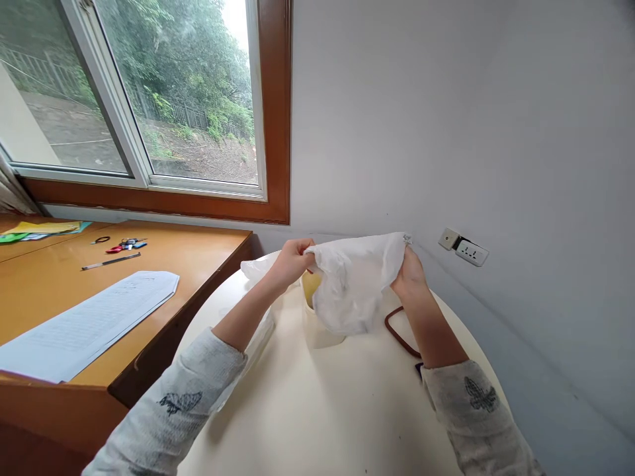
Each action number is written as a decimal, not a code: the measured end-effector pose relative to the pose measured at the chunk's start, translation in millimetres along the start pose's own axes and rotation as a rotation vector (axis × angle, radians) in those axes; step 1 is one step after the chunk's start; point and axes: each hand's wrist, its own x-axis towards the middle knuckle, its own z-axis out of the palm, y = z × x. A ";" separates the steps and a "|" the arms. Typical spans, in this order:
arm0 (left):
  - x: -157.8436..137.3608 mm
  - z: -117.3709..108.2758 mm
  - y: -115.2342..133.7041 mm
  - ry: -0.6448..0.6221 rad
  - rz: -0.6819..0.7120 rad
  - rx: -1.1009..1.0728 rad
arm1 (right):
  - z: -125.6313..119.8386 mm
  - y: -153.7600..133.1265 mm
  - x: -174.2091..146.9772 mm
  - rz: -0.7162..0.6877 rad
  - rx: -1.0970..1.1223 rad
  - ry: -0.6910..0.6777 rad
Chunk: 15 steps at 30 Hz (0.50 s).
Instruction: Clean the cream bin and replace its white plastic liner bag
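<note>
A thin white plastic bag [354, 284] is stretched between my two hands above the round table. My left hand [294, 263] pinches its left edge, fingers closed. At the right edge, my right hand [411, 272] grips the bag, with its fingers partly hidden behind the plastic. Below and behind the bag stands a cream container [320, 330], mostly covered from view. Something yellow [311, 287] shows at its upper left, too hidden to name. A brown loop [397, 330], perhaps a handle or cord, lies beside my right wrist.
The round cream table [367, 410] is under my arms. More clear plastic [255, 340] lies by my left forearm. On the wooden desk [198, 251] at left are papers [94, 324], a pen [110, 262] and keys [129, 244]. A wall socket [471, 252] is at right.
</note>
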 end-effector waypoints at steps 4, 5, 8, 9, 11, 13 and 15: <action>1.5 5.4 -3.0 0.123 -0.057 -0.190 | -7.6 9.2 12.9 0.113 0.149 -0.029; 1.5 7.7 -3.4 0.139 -0.070 -0.230 | -9.7 11.0 10.0 0.135 0.161 -0.034; -0.8 15.5 -3.7 0.139 -0.101 -0.400 | -10.9 14.3 0.0 0.192 0.129 -0.095; -2.4 17.9 -3.4 0.109 -0.100 -0.438 | -9.3 14.6 -2.3 0.215 0.110 -0.141; -6.9 21.9 -1.8 -0.002 -0.088 -0.413 | -4.0 14.1 -6.0 0.268 0.073 -0.237; -11.8 24.2 0.5 -0.167 -0.087 -0.273 | 2.5 11.7 -10.0 0.302 0.060 -0.295; -15.7 24.6 2.3 -0.326 -0.078 -0.079 | 8.8 7.0 -15.6 0.283 0.057 -0.327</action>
